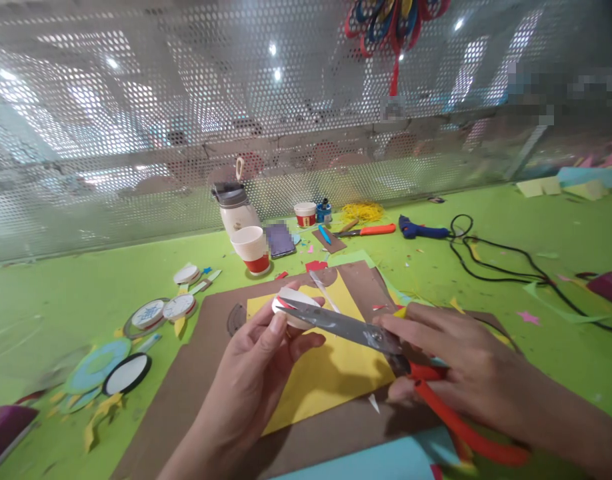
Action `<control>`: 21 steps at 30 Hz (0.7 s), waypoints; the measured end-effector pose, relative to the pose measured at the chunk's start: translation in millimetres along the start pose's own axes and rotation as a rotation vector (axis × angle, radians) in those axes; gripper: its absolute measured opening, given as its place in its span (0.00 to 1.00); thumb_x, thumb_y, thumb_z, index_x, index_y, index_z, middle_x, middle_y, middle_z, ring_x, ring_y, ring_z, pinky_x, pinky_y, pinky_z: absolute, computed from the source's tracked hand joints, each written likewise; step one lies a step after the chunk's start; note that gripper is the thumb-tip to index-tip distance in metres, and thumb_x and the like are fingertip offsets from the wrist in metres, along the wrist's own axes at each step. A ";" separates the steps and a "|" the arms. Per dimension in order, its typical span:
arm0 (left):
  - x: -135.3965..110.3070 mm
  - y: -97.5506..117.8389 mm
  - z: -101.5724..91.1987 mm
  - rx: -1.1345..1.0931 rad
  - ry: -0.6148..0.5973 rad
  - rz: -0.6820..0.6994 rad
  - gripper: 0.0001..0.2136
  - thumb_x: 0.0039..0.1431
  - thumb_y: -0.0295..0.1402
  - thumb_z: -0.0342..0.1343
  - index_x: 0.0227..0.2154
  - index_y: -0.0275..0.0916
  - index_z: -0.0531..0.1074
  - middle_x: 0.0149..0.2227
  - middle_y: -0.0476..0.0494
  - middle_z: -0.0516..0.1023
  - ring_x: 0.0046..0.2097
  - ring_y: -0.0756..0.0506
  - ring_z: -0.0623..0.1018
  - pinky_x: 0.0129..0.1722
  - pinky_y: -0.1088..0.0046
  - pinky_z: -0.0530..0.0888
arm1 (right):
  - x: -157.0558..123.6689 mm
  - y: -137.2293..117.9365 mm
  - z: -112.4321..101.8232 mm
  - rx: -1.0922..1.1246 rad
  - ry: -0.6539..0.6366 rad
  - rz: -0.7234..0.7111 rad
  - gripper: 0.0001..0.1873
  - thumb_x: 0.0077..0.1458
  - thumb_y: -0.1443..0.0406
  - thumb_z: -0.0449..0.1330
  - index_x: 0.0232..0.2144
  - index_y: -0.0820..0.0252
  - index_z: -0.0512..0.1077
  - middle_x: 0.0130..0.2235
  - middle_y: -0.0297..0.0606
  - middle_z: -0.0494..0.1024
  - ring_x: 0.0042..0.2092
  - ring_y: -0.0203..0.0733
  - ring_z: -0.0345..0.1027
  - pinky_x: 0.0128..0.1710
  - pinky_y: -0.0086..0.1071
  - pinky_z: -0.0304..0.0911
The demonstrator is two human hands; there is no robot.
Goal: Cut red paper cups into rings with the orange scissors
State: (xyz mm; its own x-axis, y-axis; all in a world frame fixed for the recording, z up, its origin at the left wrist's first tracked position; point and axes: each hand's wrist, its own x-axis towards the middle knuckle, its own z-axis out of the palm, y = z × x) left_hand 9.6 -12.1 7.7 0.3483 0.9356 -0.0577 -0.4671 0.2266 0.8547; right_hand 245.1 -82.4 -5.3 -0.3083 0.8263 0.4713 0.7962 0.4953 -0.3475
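Observation:
My left hand (pixel 259 357) pinches a small white round piece (pixel 306 323) with a bit of red on it, between thumb and fingers. Scissors (pixel 343 328) with orange-red handles are in my right hand (pixel 461 353), which wraps around the handles. Their blades point left and lie across the white piece at its near side; whether they touch it I cannot tell. Beneath both hands is a yellow sheet (pixel 331 383) on brown cardboard (pixel 186 400). A thin white strip (pixel 325 291) lies behind the white piece, and a small white scrap (pixel 374 403) is below the blades.
Left are paper discs (pixel 147 315) and a black-rimmed white disc (pixel 127 375). Behind stand a red-and-white cup (pixel 250 250), a bottle (pixel 232 207) and a phone (pixel 281 240). An orange-handled knife (pixel 379 229) and a blue glue gun (pixel 421 229) with black cord lie rear right.

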 end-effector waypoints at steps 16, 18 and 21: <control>1.2 -4.1 -5.3 0.129 0.003 0.085 0.13 0.61 0.35 0.59 0.47 0.39 0.78 0.45 0.40 0.80 0.46 0.43 0.77 0.46 0.69 0.77 | 1.5 0.7 -0.6 -0.044 -0.025 0.006 0.24 0.58 0.48 0.59 0.48 0.58 0.73 0.43 0.47 0.80 0.42 0.55 0.76 0.34 0.41 0.75; 1.5 -5.2 -6.7 0.124 -0.016 0.085 0.12 0.63 0.34 0.57 0.47 0.39 0.78 0.45 0.40 0.79 0.47 0.44 0.77 0.47 0.69 0.76 | 0.9 1.0 -0.7 -0.033 -0.027 0.014 0.24 0.58 0.47 0.58 0.48 0.57 0.74 0.43 0.47 0.80 0.42 0.56 0.76 0.34 0.42 0.75; 1.5 -6.0 -6.9 0.115 -0.017 0.089 0.12 0.63 0.34 0.56 0.47 0.39 0.77 0.46 0.41 0.79 0.47 0.45 0.76 0.46 0.70 0.77 | 0.4 1.3 -1.2 -0.022 -0.014 0.003 0.25 0.60 0.47 0.56 0.49 0.58 0.73 0.43 0.47 0.80 0.41 0.54 0.76 0.36 0.41 0.75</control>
State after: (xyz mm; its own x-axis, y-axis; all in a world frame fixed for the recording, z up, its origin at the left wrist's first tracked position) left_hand 7.3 -10.2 -1.0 0.3243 0.9455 0.0288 -0.4008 0.1098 0.9096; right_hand 246.7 -81.7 -4.6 -0.3134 0.8314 0.4589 0.8080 0.4873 -0.3310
